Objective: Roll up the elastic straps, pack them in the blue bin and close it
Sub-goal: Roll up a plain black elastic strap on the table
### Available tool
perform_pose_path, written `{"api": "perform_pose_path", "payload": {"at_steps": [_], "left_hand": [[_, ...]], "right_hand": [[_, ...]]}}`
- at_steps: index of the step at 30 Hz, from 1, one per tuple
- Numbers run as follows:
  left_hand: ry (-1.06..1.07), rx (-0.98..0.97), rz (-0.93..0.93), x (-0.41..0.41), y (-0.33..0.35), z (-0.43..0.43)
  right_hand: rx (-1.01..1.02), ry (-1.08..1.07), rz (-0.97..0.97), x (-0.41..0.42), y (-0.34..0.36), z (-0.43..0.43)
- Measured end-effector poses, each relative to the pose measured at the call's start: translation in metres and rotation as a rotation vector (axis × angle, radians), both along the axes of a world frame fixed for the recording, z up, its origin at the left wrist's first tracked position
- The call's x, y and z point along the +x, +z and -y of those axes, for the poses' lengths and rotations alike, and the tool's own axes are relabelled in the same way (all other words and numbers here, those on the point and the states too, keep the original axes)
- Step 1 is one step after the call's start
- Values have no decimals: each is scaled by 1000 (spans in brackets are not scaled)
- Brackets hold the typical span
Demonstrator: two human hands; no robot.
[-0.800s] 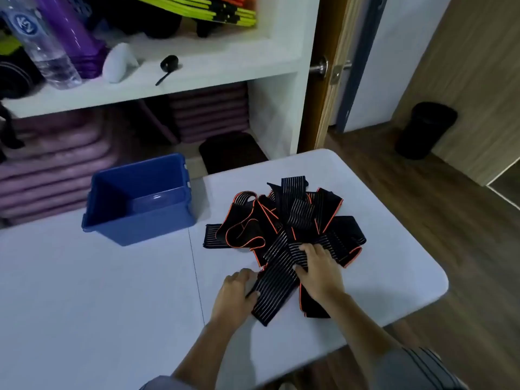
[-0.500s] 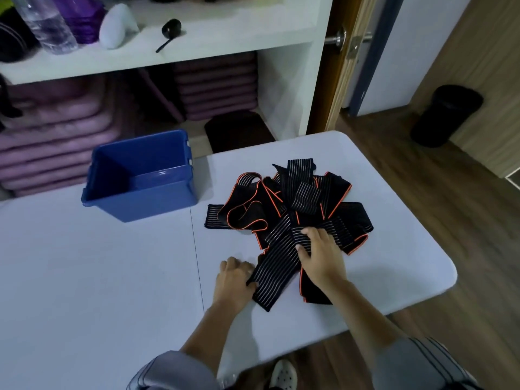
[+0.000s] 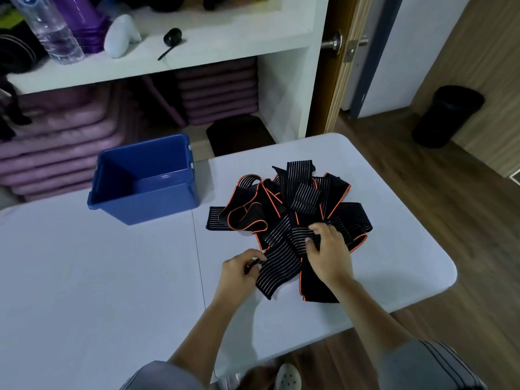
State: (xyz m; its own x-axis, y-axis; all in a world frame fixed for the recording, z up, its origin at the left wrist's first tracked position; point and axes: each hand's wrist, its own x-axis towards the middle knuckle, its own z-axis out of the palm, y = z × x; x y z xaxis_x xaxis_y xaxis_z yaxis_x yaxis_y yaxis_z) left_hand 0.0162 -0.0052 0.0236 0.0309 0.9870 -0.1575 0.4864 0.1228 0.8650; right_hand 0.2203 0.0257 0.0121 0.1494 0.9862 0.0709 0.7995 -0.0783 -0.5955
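A tangled heap of black elastic straps (image 3: 292, 201) with white stripes and orange edges lies on the right half of the white table (image 3: 84, 277). One striped strap (image 3: 277, 263) runs out of the heap toward me. My left hand (image 3: 239, 273) pinches its left edge near the loose end. My right hand (image 3: 329, 251) grips the same strap higher up, where it meets the heap. The blue bin (image 3: 146, 178) stands open and empty at the table's far edge, left of the heap. No lid is in view.
Behind the table a white shelf unit (image 3: 213, 46) holds a water bottle (image 3: 53, 35), a purple container and small items, with purple mats (image 3: 56, 142) stacked below. A black waste bin (image 3: 447, 116) stands on the wooden floor at right. The table's rounded corner is near my right arm.
My left hand has closed its fingers on the strap's edge. My right hand has shifted slightly up into the heap and gripped the strap. The view has moved a little.
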Motion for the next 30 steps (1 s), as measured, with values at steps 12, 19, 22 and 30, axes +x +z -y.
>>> {"api": "perform_pose_path", "payload": {"at_steps": [12, 19, 22, 30], "left_hand": [[-154, -241, 294, 12, 50, -44], [-40, -23, 143, 23, 50, -72], [-7, 77, 111, 31, 49, -88], [45, 30, -21, 51, 38, -130]], "right_hand": [[24, -91, -127, 15, 18, -28], [16, -110, -177, 27, 16, -62], [2, -117, -199, 32, 13, -84], [-164, -29, -122, 42, -7, -139]]}}
